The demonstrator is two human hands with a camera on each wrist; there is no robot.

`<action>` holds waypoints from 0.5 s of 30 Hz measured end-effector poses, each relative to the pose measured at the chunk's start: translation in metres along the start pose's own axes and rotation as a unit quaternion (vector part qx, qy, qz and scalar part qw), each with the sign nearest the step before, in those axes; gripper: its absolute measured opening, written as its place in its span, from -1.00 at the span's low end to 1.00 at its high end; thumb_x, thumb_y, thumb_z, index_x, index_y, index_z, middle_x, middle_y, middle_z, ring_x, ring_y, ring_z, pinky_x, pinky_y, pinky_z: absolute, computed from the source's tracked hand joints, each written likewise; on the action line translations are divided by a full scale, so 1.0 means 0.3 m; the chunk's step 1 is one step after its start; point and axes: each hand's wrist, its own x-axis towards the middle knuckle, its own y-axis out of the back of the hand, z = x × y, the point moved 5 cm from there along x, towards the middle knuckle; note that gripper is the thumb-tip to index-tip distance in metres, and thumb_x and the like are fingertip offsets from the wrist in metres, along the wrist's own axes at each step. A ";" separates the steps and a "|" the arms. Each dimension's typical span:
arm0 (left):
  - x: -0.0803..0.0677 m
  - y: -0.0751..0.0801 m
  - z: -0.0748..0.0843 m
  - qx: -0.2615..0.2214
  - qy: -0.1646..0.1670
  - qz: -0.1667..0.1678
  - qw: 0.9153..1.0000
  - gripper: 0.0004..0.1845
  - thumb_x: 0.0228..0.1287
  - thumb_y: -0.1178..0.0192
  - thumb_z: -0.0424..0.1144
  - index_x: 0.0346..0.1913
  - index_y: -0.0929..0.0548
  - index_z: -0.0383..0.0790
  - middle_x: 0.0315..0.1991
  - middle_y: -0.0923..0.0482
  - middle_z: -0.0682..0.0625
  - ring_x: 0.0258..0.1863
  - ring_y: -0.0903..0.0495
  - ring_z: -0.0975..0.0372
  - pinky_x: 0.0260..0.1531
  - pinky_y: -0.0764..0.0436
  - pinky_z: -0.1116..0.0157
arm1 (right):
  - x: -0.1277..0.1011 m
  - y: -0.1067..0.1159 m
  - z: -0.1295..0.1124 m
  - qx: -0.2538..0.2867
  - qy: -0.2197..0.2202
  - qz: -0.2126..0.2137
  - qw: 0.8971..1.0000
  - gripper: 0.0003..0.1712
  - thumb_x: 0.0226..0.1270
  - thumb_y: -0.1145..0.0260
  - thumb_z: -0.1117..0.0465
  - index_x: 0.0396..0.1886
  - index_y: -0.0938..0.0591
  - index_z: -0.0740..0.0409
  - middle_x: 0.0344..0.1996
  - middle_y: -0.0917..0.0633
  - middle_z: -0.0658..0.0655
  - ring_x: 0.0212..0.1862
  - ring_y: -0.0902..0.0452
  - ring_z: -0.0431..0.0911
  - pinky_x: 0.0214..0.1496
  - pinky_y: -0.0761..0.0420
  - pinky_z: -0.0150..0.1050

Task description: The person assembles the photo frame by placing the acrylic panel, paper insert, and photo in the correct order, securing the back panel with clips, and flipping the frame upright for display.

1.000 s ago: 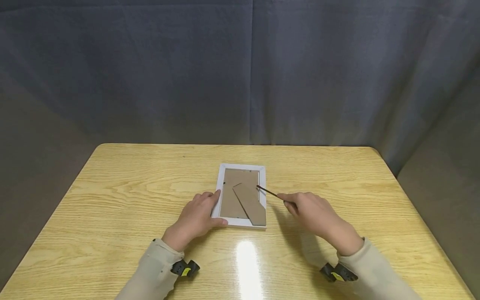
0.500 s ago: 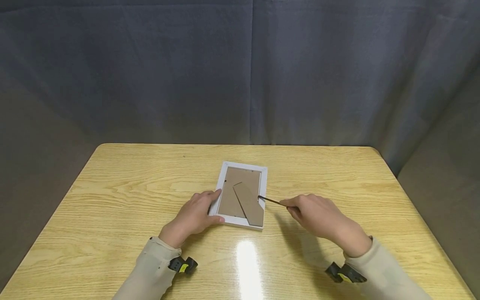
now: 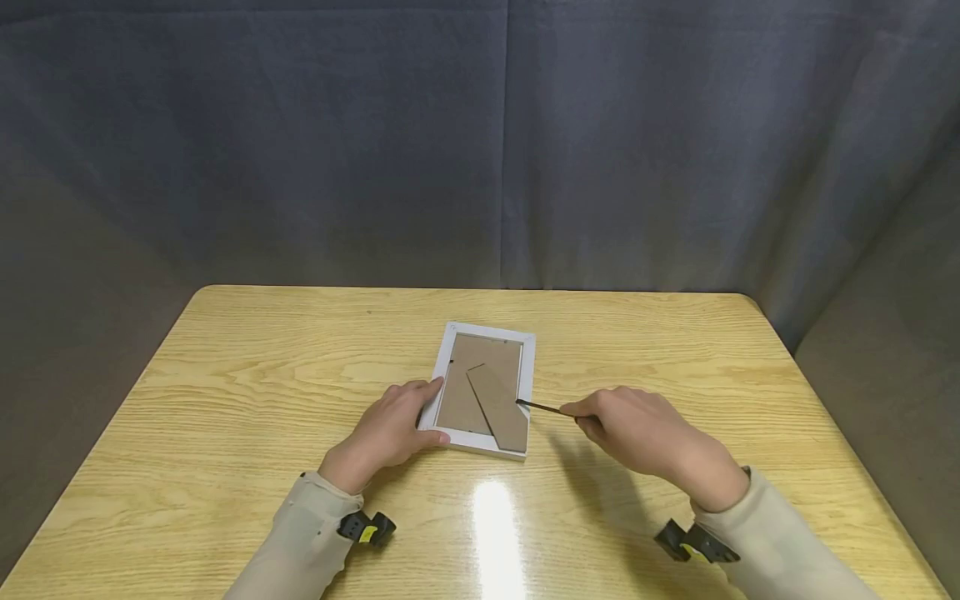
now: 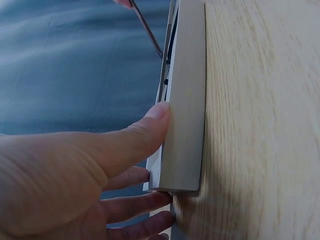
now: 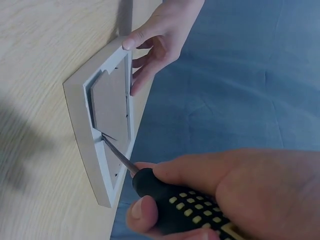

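Observation:
A white picture frame (image 3: 528, 371) lies face down on the table, turned slightly. Its brown backing board (image 3: 457, 400) faces up, with a slanted easel leg (image 3: 501, 412) reaching over the near right corner. My left hand (image 3: 386, 429) holds the near left corner, thumb on the near edge and fingers along the left side. In my right hand (image 3: 637, 433) is a screwdriver (image 5: 185, 205) with a black handle dotted in yellow. Its thin shaft (image 3: 543, 408) points left, and the tip sits at the inner right edge of the frame, beside the leg's notch.
The wood-grained table (image 3: 262, 375) stretches out on all sides of the frame. Behind it hangs a dark grey curtain (image 3: 375, 167). Small black cameras sit at the left wrist (image 3: 366, 528) and right wrist (image 3: 693, 543).
The frame has turned a little clockwise under my left hand. The screwdriver tip has slid along the right inner edge toward me, and my right hand has shifted slightly right.

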 end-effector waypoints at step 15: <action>0.000 -0.003 0.003 -0.002 0.001 0.002 1.000 -0.09 0.14 -0.48 -0.09 0.52 -0.32 -0.22 0.44 -0.40 -0.20 0.36 -0.43 -0.10 0.30 -0.47 -0.09 | 0.008 0.007 -0.024 -0.018 -0.012 -0.010 1.000 -0.59 0.49 -0.12 0.32 0.19 -0.71 -0.01 -0.74 -0.16 -0.15 -0.62 0.05 -0.25 -0.59 -0.04 -0.39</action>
